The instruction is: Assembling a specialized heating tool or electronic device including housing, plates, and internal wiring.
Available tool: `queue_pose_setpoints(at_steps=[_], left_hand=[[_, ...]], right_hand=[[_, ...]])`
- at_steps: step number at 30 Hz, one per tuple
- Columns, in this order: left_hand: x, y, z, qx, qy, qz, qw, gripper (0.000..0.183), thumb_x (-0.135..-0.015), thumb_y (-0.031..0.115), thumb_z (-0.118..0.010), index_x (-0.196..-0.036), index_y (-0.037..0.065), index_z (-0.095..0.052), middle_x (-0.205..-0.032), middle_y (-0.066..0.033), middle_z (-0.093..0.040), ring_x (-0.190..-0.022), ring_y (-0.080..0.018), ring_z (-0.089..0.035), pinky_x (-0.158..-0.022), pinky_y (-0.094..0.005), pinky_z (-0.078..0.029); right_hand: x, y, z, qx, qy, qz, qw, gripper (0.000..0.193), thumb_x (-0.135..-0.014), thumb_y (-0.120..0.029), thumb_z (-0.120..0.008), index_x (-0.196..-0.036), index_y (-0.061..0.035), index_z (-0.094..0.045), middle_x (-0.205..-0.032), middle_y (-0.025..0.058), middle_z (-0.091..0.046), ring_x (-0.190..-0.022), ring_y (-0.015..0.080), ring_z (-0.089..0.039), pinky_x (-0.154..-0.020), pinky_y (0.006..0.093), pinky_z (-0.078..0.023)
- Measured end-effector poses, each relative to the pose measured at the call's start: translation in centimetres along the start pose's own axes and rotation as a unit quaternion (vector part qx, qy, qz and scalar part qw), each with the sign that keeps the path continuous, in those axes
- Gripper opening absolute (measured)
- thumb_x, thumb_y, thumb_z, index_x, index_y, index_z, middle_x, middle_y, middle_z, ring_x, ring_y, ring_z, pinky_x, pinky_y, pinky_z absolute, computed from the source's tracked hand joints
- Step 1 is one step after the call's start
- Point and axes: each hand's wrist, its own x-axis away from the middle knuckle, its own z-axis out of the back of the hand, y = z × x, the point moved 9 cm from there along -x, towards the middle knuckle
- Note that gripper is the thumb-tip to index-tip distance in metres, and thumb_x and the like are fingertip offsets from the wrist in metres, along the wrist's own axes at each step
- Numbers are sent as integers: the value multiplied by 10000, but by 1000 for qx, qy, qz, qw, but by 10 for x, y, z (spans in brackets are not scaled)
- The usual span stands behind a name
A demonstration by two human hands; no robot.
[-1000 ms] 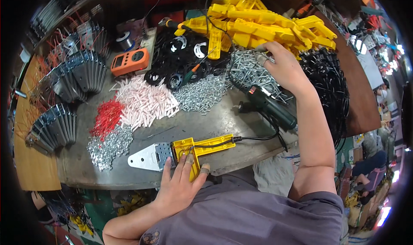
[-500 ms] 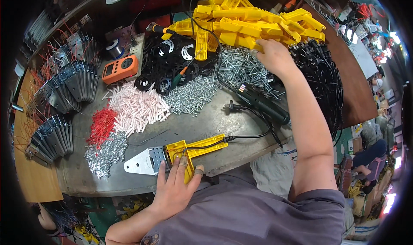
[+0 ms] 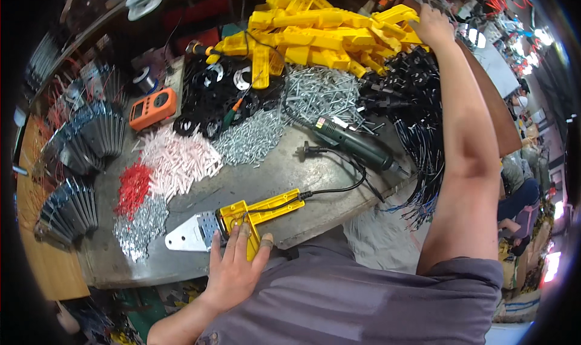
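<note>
My left hand (image 3: 233, 266) lies with spread fingers on a yellow plastic handle shell (image 3: 275, 206) near the bench's front edge. A silver tapered metal plate (image 3: 184, 235) joins the shell's left end. A black power cord (image 3: 345, 187) runs out of its right end and ends in a plug (image 3: 311, 150). At the far right, my outstretched right hand (image 3: 434, 27) is beside the end of the pile of yellow shells (image 3: 330, 36). Its thumb and fingers look apart; the fingertips are partly hard to make out, and I see nothing held.
A dark electric screwdriver (image 3: 354, 142) lies mid-bench. Around it are long screws (image 3: 324, 97), short screws (image 3: 251, 139), pale pink sleeves (image 3: 181, 157), red pieces (image 3: 131, 187), small metal parts (image 3: 142, 227), black cords (image 3: 420, 157), an orange meter (image 3: 152, 109) and stacked metal plates (image 3: 69, 209).
My right hand has moved from the front of the yellow pile to the far right, beyond the pile's end. My left hand stays on the yellow shell. The whole view has shifted slightly.
</note>
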Motion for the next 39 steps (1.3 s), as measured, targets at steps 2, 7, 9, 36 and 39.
queue_pose_setpoints(at_steps=[2, 7, 9, 36, 39], left_hand=[[-1, -1, 3, -2, 5, 6, 1000, 510, -833, 257, -592, -1325, 155, -508, -1315, -266, -489, -1239, -387, -494, -1008, -622, -344], [-4, -1, 10, 20, 41, 8, 999, 442, -848, 195, -538, -1287, 154, -544, -1284, -241, -524, -1211, -362, -522, -1012, -584, -372], [2, -3, 8, 25, 27, 19, 999, 436, -852, 184, -526, -1287, 153, -544, -1285, -240, -524, -1210, -361, -525, -1013, -583, -372], [5, -10, 11, 167, 96, 30, 981, 352, -872, 212, -495, -1209, 120, -537, -1303, -285, -503, -1153, -366, -554, -1012, -626, -367], [4, -4, 2, 91, 86, 29, 992, 385, -866, 204, -503, -1237, 118, -557, -1246, -271, -544, -1139, -364, -556, -1025, -626, -353]], right_hand=[[-9, -9, -38, 34, -93, 46, 994, 521, -869, -399, -650, -1229, -47, -514, -1233, 228, -594, -1145, 415, -585, -934, 496, -492], [-51, 56, -112, 66, -104, 61, 990, 495, -905, -328, -588, -1282, -31, -467, -1211, 331, -576, -1164, 423, -572, -949, 520, -478], [-54, 48, -104, 51, -83, 42, 994, 524, -901, -320, -589, -1299, -2, -469, -1242, 317, -572, -1153, 429, -576, -945, 485, -486], [341, -296, 139, -531, -374, 445, 616, 583, -834, -187, -713, -1318, 13, -457, -1231, 181, -595, -1151, 345, -573, -949, 364, -461], [337, -291, 131, -703, -394, 293, 514, 567, -833, -192, -708, -1300, 10, -458, -1210, 124, -587, -1155, 270, -555, -943, 377, -462]])
